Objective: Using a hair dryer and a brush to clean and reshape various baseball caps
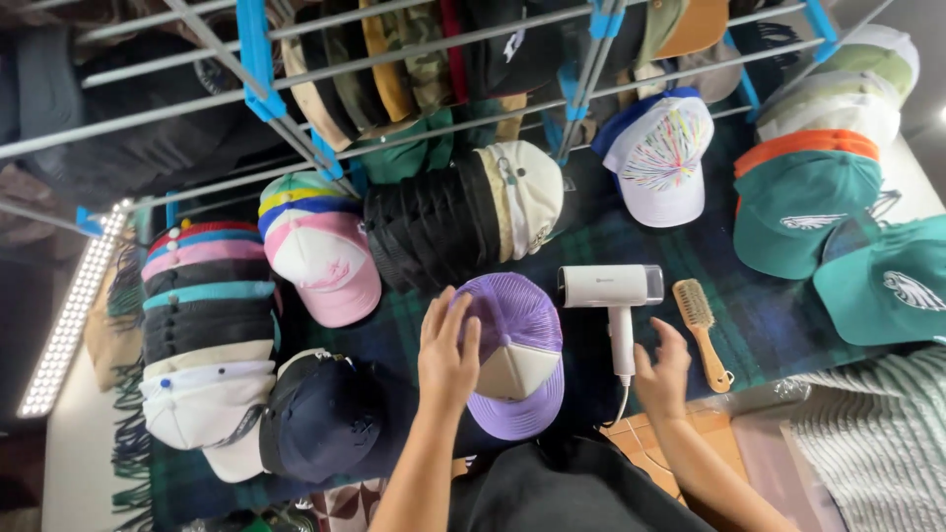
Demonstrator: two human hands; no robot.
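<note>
A dark garment (572, 493) fills the bottom edge. Cap stacks (207, 335) and a wooden brush (702, 330) crowd the plaid cloth (778, 315). The left hand (448, 355), fingers spread, rests on the purple cap (517, 350). The right hand (662, 374), open, touches the white steamer (616, 305) handle; its cord is mostly hidden.

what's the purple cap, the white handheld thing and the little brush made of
Purple cap: the back panels look like open plastic mesh, with a grid of tiny holes, and the cream front panel looks like matte foam or cloth. White handheld appliance: seems to be smooth, slightly glossy hard plastic. Brush: pale wood handle with visible grain, with dense tan bristles; whether natural or synthetic can't be told.
</note>
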